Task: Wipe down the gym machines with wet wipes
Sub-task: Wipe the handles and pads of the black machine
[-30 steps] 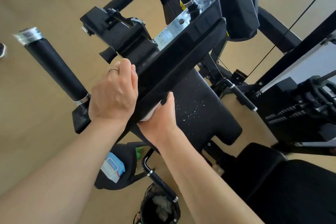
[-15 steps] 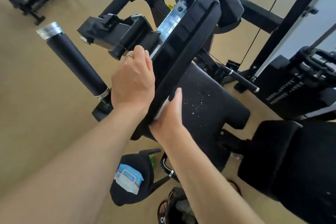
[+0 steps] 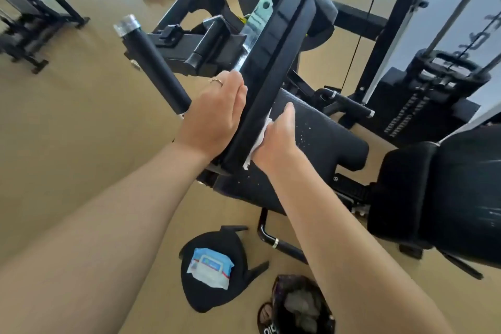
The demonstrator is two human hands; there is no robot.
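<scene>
Head view: your left hand (image 3: 214, 116) lies flat, fingers straight, against the tilted pad (image 3: 273, 62); your right hand (image 3: 276, 138) presses the white wipe (image 3: 261, 138) to its underside, fingers hidden.

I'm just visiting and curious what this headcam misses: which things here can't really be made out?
Head view:
- Wet wipe: mostly hidden between the right hand and the black pad.
- Left hand fingertips: hidden behind the pad's edge.
- Wipes pack label: too small to read.
- Bag on the floor: cut off by the bottom edge.
- Far machines: blurred.
</scene>
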